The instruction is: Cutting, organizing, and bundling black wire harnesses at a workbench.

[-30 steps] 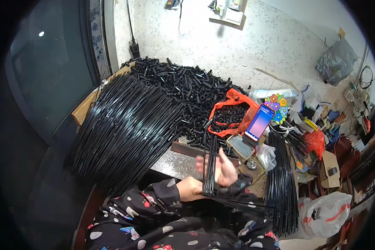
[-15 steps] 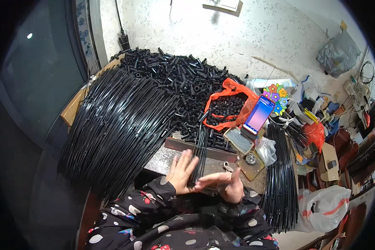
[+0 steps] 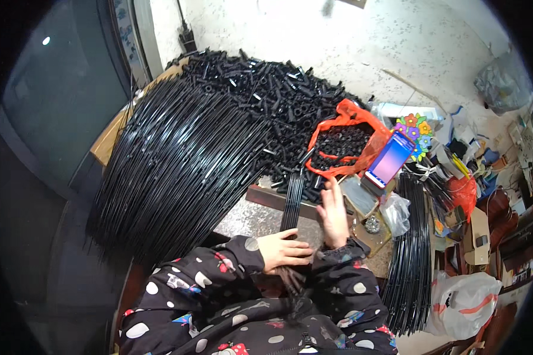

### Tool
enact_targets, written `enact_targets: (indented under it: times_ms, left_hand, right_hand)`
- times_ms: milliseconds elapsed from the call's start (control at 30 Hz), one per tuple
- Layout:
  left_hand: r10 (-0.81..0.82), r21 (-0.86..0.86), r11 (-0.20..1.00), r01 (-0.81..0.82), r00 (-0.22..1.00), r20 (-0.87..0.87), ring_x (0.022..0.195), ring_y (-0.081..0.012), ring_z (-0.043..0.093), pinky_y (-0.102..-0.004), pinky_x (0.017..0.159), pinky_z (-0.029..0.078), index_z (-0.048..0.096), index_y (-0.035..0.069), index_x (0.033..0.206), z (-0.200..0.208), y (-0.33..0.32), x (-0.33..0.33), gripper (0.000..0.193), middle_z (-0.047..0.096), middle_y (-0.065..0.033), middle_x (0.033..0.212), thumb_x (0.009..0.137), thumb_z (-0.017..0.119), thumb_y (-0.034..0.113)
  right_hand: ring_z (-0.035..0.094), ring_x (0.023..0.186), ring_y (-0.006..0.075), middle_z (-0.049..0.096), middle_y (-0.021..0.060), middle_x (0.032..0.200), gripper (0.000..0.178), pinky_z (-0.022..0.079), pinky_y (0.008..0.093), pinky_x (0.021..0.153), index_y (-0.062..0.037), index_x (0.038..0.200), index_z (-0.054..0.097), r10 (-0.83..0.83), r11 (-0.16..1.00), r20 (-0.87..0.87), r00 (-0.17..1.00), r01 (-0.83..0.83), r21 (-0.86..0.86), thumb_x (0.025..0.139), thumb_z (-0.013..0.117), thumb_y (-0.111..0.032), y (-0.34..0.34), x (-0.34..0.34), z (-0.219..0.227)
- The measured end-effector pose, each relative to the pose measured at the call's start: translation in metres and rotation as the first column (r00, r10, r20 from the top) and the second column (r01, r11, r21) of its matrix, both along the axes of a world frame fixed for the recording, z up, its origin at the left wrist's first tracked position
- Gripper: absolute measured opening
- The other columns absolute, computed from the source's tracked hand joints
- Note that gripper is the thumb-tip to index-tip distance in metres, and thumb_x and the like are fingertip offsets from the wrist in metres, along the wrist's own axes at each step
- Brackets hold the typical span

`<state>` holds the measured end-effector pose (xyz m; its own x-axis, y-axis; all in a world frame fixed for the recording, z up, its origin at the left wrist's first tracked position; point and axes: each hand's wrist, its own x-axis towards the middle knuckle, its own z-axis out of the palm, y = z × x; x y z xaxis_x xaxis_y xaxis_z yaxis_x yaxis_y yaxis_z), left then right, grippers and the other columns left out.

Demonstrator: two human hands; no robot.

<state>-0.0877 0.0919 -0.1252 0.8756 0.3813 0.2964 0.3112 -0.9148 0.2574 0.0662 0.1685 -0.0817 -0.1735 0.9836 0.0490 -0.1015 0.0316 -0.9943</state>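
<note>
My left hand [image 3: 285, 251] lies across a narrow bundle of thin black rods [image 3: 292, 204], its fingers wrapped over them. The rods stand side by side, their far ends level near the loose black parts. Below the hand, their near ends fan out and look blurred. My right hand [image 3: 335, 218] is just right of the bundle, raised, with its fingers stretched toward the far side and nothing in it. It seems apart from the rods. Beneath both hands is a worn metal-topped work surface [image 3: 243, 220] with a dark red-brown bar [image 3: 267, 198] across its far side.
A large fan of black rods [image 3: 172, 171] fills the left. Behind lies a heap of short black tubular parts [image 3: 266, 89]. An orange plastic bag [image 3: 370, 155] holds small black pieces. To the right are a lit phone [image 3: 389, 158], a clear-topped box [image 3: 361, 195] and another rod bundle [image 3: 410, 266].
My left hand has moved right onto the rods. My right hand has risen from beside their near ends to the bundle's right. The rods now lie closer together. The whole view has shifted slightly.
</note>
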Motion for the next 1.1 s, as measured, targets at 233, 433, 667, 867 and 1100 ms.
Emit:
enact_targets:
  times_ms: [233, 433, 667, 867, 1100]
  left_hand:
    - [-0.070, -0.194, 0.973, 0.127, 0.958, 0.276, 0.110, -0.0304, 0.047, -0.0419, 0.096, 0.035, 0.050, 0.004, 0.116, -0.024, 0.017, 0.015, 0.039, 0.052, -0.0149, 0.114, 0.084, 0.052, 0.026]
    - [0.130, -0.488, 0.862, 0.137, 0.871, 0.474, 0.094, -0.0353, 0.055, -0.0368, 0.080, 0.046, 0.045, 0.008, 0.121, -0.007, 0.005, 0.006, 0.044, 0.057, -0.0167, 0.102, 0.082, 0.058, 0.022]
    - [0.060, -0.401, 0.910, 0.106, 0.922, 0.381, 0.098, -0.0340, 0.052, -0.0391, 0.082, 0.044, 0.052, 0.007, 0.113, 0.001, 0.005, 0.009, 0.040, 0.055, -0.0153, 0.103, 0.079, 0.060, 0.027]
    - [0.211, -0.726, 0.687, 0.030, 0.948, 0.239, 0.086, -0.0277, 0.060, -0.0320, 0.073, 0.047, 0.060, 0.005, 0.101, 0.031, -0.002, 0.003, 0.030, 0.061, -0.0124, 0.093, 0.079, 0.064, 0.025]
    - [0.040, -0.590, 0.743, 0.316, 0.859, 0.511, 0.085, -0.0218, 0.064, -0.0317, 0.081, 0.048, 0.062, -0.001, 0.098, 0.141, -0.006, 0.008, 0.021, 0.065, -0.0124, 0.090, 0.077, 0.063, 0.002]
  right_hand:
    - [0.055, 0.092, 0.0164, 0.057, 0.0094, 0.095, 0.060, 0.043, 0.0275, 0.080, 0.0014, 0.112, 0.052, 0.168, 0.980, 0.346, 0.923, -0.195, 0.043, 0.092, 0.029, -0.050, -0.040, 0.023, -0.017]
    - [0.058, 0.079, 0.0074, 0.066, 0.0049, 0.084, 0.022, 0.047, 0.0257, 0.074, 0.0038, 0.097, 0.062, 0.595, 0.801, 0.229, 0.770, -0.591, -0.095, 0.079, 0.065, -0.008, -0.086, 0.021, 0.075]
    - [0.060, 0.086, 0.0109, 0.065, 0.0089, 0.093, 0.030, 0.047, 0.0264, 0.076, -0.0002, 0.110, 0.056, 0.418, 0.884, 0.152, 0.896, -0.439, 0.161, 0.081, 0.060, -0.004, -0.105, 0.034, 0.080]
    - [0.054, 0.105, 0.0182, 0.058, 0.0110, 0.111, 0.032, 0.042, 0.0272, 0.087, -0.0015, 0.112, 0.055, 0.535, 0.670, 0.482, 0.694, -0.696, 0.259, 0.080, 0.061, -0.006, -0.083, 0.043, 0.100]
    - [0.058, 0.097, 0.0175, 0.061, 0.0115, 0.105, 0.039, 0.044, 0.0325, 0.086, 0.0030, 0.118, 0.050, 0.483, 0.871, -0.029, 0.875, -0.476, 0.124, 0.088, 0.051, -0.022, -0.004, 0.052, 0.086]
